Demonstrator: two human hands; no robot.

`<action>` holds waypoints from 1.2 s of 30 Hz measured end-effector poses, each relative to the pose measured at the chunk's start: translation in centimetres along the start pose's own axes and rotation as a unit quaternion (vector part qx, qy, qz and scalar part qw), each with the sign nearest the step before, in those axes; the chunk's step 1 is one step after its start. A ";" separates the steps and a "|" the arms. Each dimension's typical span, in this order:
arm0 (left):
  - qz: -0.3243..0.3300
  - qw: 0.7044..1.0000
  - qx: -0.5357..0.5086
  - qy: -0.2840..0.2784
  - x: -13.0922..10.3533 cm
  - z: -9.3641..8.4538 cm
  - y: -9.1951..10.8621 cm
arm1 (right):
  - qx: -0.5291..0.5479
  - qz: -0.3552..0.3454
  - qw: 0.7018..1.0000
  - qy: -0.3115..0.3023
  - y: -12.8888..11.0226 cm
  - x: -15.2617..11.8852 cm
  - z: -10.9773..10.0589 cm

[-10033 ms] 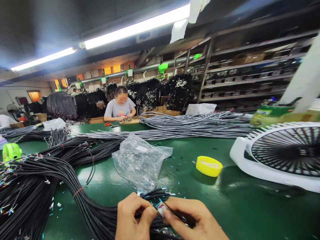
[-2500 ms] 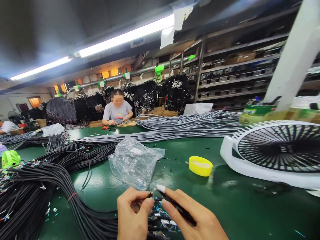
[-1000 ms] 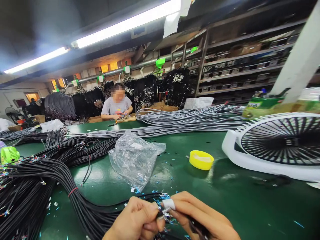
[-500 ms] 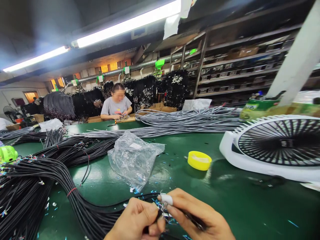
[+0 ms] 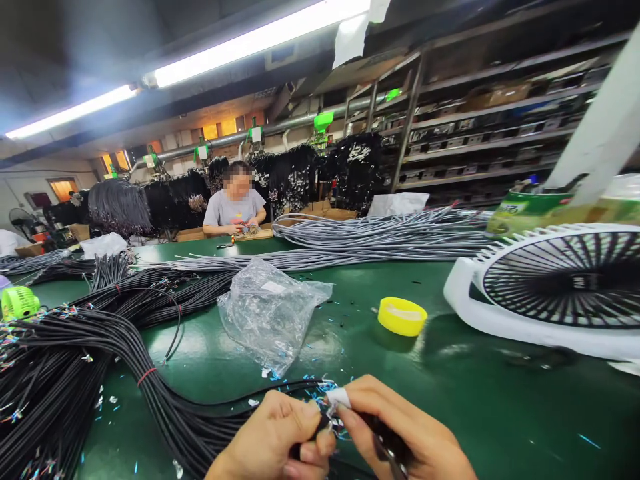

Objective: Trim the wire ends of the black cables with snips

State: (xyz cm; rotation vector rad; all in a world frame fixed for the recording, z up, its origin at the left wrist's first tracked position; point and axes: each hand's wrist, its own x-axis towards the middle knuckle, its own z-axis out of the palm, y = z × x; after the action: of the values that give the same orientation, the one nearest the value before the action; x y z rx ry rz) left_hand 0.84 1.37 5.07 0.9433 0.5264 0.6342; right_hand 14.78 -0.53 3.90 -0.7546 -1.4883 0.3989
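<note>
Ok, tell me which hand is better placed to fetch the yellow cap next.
Right, probably. The right hand lies on the same side of the table as the yellow cap, with bare green table between them. The left hand pinches the black cable end, farther from the cap.

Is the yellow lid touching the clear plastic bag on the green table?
Apart. The head view shows the yellow lid lying right of the clear plastic bag, with a plain strip of bare green table between them.
</note>
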 end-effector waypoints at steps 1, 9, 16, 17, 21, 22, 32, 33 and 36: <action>0.009 1.000 0.004 0.008 0.1 0.1 -0.2 | -0.008 0.004 1.000 0.005 0.0 0.0 0.0; 0.085 0.992 0.019 0.091 1.1 0.4 -1.7 | -0.023 0.064 0.997 0.024 0.2 0.0 -0.4; 0.093 0.990 -0.038 0.101 0.5 0.4 -0.3 | -0.014 0.069 0.997 0.039 -0.4 0.2 -0.2; 0.083 0.992 -0.038 0.086 0.4 0.4 -0.3 | -0.001 0.082 0.996 0.048 -0.5 0.3 -0.1; 0.069 0.996 -0.028 0.053 0.5 0.4 -0.5 | 0.034 0.098 0.994 0.034 -0.4 0.5 0.0; 0.066 0.996 -0.026 0.050 0.5 0.4 -0.5 | 0.036 0.094 0.995 0.028 -0.4 0.4 0.0; 0.090 0.993 0.020 0.075 0.5 0.7 -0.8 | 0.035 0.112 0.993 -0.030 0.4 0.2 -0.7; 0.093 0.992 0.026 0.083 0.5 0.7 -0.8 | 0.034 0.111 0.993 -0.033 0.4 0.2 -0.7; 0.088 0.990 0.045 0.101 0.4 0.8 -0.8 | 0.029 0.113 0.993 -0.017 0.1 0.1 -0.6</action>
State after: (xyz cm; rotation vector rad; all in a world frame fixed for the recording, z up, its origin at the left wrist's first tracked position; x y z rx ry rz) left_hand 1.86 0.89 4.68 1.0238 0.6617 0.8772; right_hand 15.38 -0.45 3.96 -0.8768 -1.4220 0.6262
